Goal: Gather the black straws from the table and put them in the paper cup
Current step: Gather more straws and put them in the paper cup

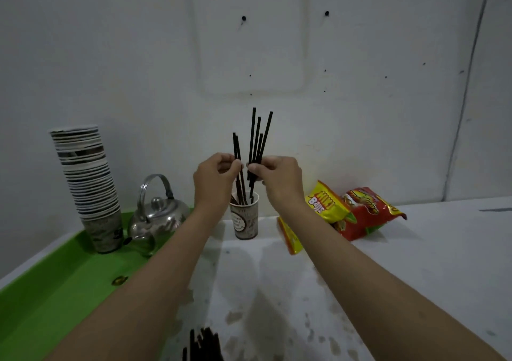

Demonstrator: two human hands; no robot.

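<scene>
We stand our small printed paper cup [244, 219] on the stained white table [415, 263], between the shiny metal kettle [158, 211] and the red and yellow snack bags [357, 211], so both hands can work above its mouth. Our left hand [214, 179] pinches two thin black straws [238, 163] already dipping into the cup, and our right hand [278, 177] pinches several more upright, probably to feed them in. Other black straws [203, 344] remain at the table's near edge.

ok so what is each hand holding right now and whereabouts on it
Both hold black straws upright over the paper cup. The left hand pinches a couple around mid-length; the right hand pinches a bunch below the middle.
</scene>
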